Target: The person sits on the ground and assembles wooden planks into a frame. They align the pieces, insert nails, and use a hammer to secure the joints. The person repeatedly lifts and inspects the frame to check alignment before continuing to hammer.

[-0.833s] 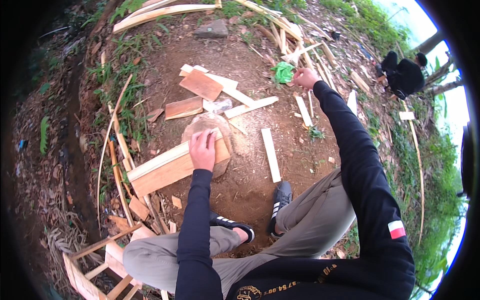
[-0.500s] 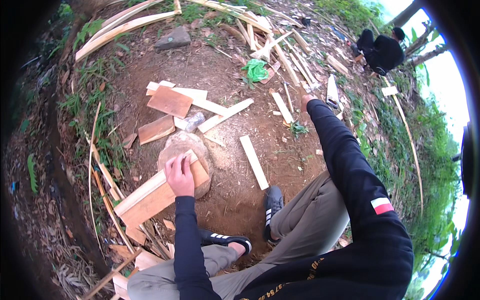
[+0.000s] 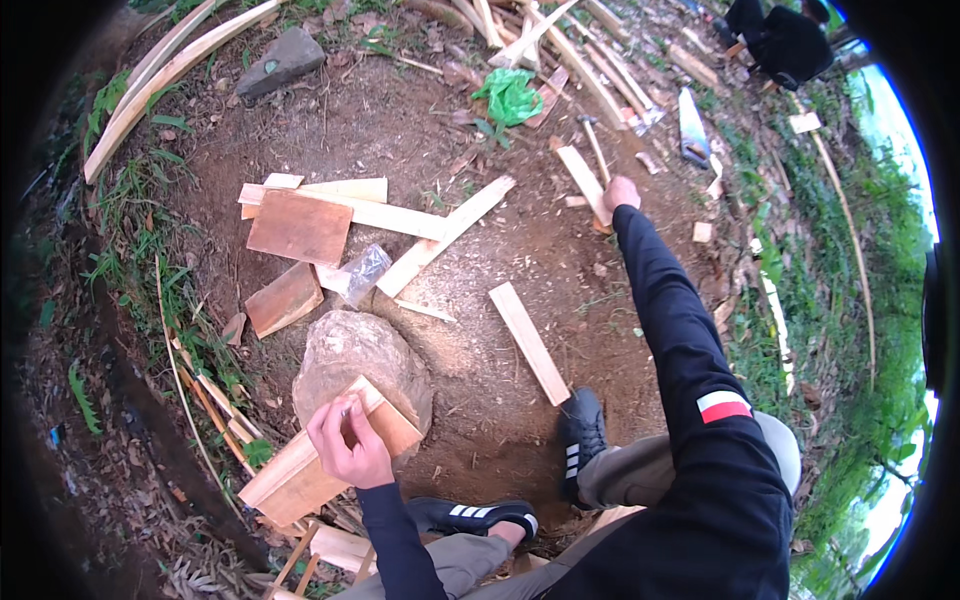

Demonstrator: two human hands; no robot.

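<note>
Stacked pale wooden boards (image 3: pixel 290 480) already rest on the brown stump (image 3: pixel 350 343), near left, under my curled left hand (image 3: pixel 353 448), its contents unclear. Far right, my right hand (image 3: pixel 621 193) meets the wooden-handled hammer (image 3: pixel 598 150), grip hidden, seemingly not yet lifted.

The left hand (image 3: pixel 350 445) is curled, its thumb and fingertips meeting in a pinch; the right arm (image 3: pixel 668 300) is stretched forward, almost straight, and the right hand (image 3: pixel 621 193) has its fingers partly hidden
</note>
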